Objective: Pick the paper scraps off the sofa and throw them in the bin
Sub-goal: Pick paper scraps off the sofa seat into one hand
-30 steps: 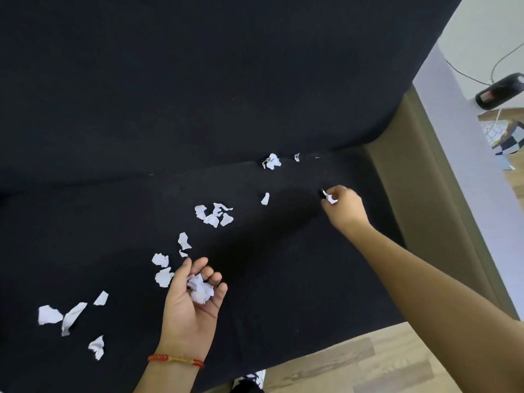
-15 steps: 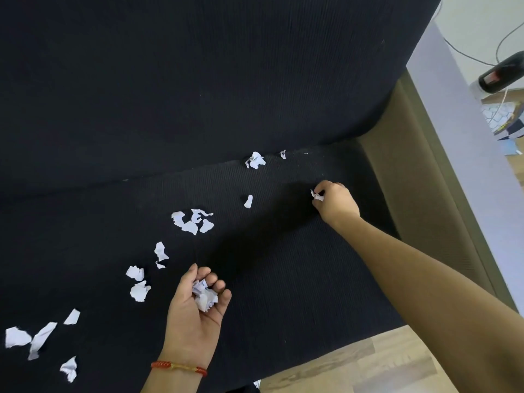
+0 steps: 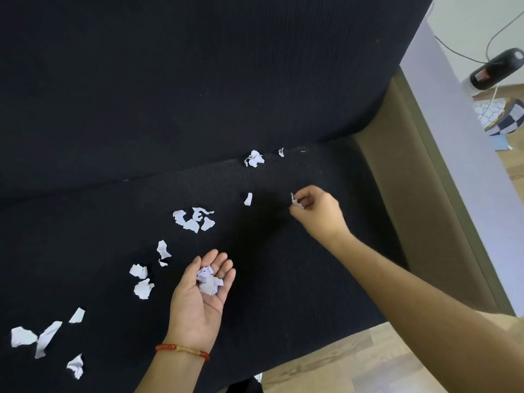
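Your right hand (image 3: pixel 317 212) has lifted clear of the sofa (image 3: pixel 297 279) seat, its fingers (image 3: pixel 296 212) pinching one scrap (image 3: pixel 295 201) that lay on the fabric a second ago. Your left hand (image 3: pixel 202 290) has opened again, palm up, fingers relaxed wide, cradling the gathered wad (image 3: pixel 209 281): drop the new piece there. Just left of your right fingers lies a small sliver (image 3: pixel 248 199); beyond them, a crumpled piece (image 3: pixel 254 158) in the seat crease. More scraps (image 3: pixel 194 219) lie scattered left. No bin shows.
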`<state>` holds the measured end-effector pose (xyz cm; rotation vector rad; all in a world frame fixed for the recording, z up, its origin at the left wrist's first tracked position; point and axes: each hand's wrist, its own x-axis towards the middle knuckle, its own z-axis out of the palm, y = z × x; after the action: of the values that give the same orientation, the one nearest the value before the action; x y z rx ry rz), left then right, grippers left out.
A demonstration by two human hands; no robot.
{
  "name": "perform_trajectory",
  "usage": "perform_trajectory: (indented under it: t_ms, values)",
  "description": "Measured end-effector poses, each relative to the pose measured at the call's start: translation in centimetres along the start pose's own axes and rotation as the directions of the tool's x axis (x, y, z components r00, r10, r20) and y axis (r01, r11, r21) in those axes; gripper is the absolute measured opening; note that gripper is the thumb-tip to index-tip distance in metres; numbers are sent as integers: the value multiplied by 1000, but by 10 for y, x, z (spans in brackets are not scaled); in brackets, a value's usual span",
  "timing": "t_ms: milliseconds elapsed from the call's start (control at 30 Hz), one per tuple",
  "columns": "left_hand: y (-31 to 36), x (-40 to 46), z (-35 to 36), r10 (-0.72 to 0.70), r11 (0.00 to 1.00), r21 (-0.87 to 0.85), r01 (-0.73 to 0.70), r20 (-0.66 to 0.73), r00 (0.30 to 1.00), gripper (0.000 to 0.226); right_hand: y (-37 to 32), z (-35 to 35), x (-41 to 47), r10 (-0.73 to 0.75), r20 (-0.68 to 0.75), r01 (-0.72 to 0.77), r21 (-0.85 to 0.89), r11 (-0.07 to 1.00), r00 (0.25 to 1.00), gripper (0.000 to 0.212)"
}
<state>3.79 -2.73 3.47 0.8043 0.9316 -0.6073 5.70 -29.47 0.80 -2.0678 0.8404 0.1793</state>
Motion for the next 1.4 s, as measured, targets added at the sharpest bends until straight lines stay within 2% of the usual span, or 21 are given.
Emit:
perform_trajectory:
  t_ms: [67, 267, 533, 833, 1033, 1233, 1300, 1400]
  values:
    - [4, -2, 2, -3, 1000, -6, 3, 6, 1000, 32, -20, 9, -31, -33, 39, 29, 106, 994, 999, 12]
    - [17, -11, -7, 39, 998, 59, -38, -20, 999, 32, -71, 46, -115, -171, 144, 141, 198, 970, 975, 15]
    - [33, -41, -41, 65, 998, -3, -65, 76, 995, 37, -92, 103, -181, -276, 289, 251, 120, 961, 917, 20]
    - [46, -58, -79, 72, 996, -63, -68, 58, 996, 37, -101, 139, -219, -328, 316, 342, 13, 940, 890, 19]
    - [48, -58, -100, 47, 996, -82, -43, 41, 998, 33, -105, 145, -236, -328, 320, 325, 64, 944, 889, 17]
    - [49, -51, -95, 71, 981, -177, -73, -15, 997, 32, -103, 130, -209, -212, 307, 128, 272, 954, 928, 9]
    - [47, -50, -86, 67, 984, -165, -69, -13, 998, 31, -94, 127, -181, -145, 270, 77, 246, 966, 952, 9]
    - [45, -46, -77, 68, 985, -157, -66, 5, 998, 31, -74, 119, -122, -99, 156, 79, 131, 988, 983, 9]
